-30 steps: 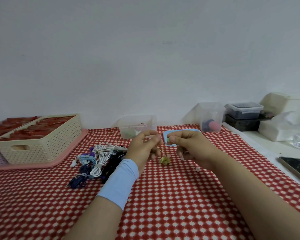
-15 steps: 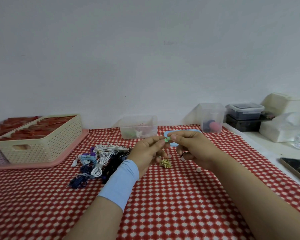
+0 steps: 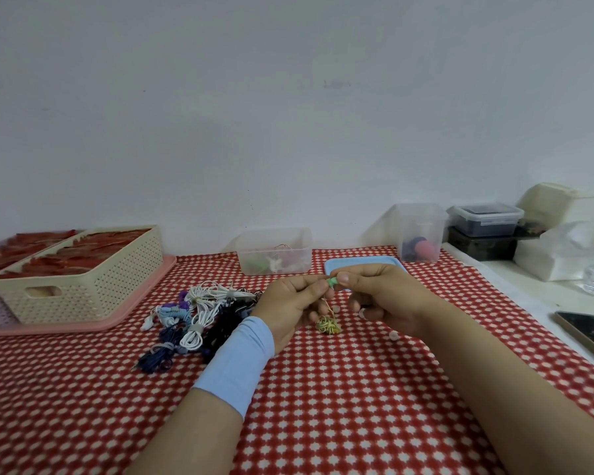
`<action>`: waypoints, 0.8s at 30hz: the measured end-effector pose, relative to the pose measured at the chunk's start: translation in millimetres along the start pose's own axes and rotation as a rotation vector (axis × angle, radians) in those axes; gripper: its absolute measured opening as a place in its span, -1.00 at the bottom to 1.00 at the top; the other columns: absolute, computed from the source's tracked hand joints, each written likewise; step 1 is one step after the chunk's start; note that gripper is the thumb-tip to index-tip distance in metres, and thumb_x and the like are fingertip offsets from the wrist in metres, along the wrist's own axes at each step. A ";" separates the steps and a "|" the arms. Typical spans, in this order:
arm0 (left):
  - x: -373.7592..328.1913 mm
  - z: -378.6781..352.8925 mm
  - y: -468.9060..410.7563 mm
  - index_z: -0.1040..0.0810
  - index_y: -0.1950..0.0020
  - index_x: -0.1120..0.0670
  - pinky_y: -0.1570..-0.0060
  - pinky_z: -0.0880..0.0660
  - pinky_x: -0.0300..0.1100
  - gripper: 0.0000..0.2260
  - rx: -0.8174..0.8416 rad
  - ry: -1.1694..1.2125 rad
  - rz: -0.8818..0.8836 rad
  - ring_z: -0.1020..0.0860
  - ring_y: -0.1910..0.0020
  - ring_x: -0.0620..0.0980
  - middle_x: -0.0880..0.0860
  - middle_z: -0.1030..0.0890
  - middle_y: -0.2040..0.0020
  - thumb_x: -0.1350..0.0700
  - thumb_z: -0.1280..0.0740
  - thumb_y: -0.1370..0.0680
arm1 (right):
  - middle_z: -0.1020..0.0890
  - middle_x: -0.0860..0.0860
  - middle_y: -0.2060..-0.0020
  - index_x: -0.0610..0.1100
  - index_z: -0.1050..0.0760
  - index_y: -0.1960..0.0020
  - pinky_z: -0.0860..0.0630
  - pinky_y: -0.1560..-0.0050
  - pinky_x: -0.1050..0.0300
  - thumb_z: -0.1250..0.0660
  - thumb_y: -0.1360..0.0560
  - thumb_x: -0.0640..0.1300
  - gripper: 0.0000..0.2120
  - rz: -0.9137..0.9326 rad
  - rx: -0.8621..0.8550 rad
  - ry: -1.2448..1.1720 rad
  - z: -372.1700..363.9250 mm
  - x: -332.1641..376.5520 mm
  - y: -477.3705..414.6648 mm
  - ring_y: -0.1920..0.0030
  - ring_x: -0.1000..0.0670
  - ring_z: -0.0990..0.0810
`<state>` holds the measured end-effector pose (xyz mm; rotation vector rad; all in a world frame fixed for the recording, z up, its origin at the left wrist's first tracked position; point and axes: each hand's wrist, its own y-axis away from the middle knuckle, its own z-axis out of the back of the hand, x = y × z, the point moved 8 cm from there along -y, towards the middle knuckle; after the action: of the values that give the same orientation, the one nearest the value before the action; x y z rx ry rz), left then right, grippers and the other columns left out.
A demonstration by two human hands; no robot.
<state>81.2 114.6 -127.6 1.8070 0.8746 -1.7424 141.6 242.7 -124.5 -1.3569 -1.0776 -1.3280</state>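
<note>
— What do we count?
— One green piece (image 3: 331, 282), pinched by our left hand (image 3: 295, 299) and right hand (image 3: 381, 296) above the tablecloth (image 3: 323, 406); one heap of rubber bands (image 3: 328, 325) lies below.
— How many bands?
— Too tangled; we cannot tell.

Near side: the red checked tablecloth (image 3: 323, 406) lies bare between the forearms, passage free.

Left: earphone cable bundles (image 3: 199, 317) lie just beside the left hand (image 3: 288, 303). Beyond them a cream basket (image 3: 79, 279) stands on a pink tray (image 3: 83, 326).

Ahead: a blue lid (image 3: 360, 262) lies directly behind the right hand (image 3: 388, 299), with a clear box (image 3: 275, 252) near.

Between the hands: closed off by the green piece (image 3: 332, 282) that both pinch, with a rubber-band clump (image 3: 328, 325) below it.

Right: bare cloth as far as the phone (image 3: 587, 329).
</note>
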 end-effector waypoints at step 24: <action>3.8 -0.7 -1.0 -0.64 0.02 0.19 0.43 -0.47 -0.34 -0.87 -0.025 0.076 0.067 -0.51 0.38 -0.13 0.00 -0.64 0.26 0.17 -0.31 -0.61 | -0.73 -0.09 0.21 -0.19 -0.70 -0.01 -0.37 0.51 0.22 -0.39 -0.57 -0.16 -0.86 0.219 -0.157 0.222 3.7 24.0 10.6 0.45 0.03 -0.55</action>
<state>80.9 116.3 -131.2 1.8749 0.8516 -1.6245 153.5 243.9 -100.8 -1.3615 -0.6676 -1.3835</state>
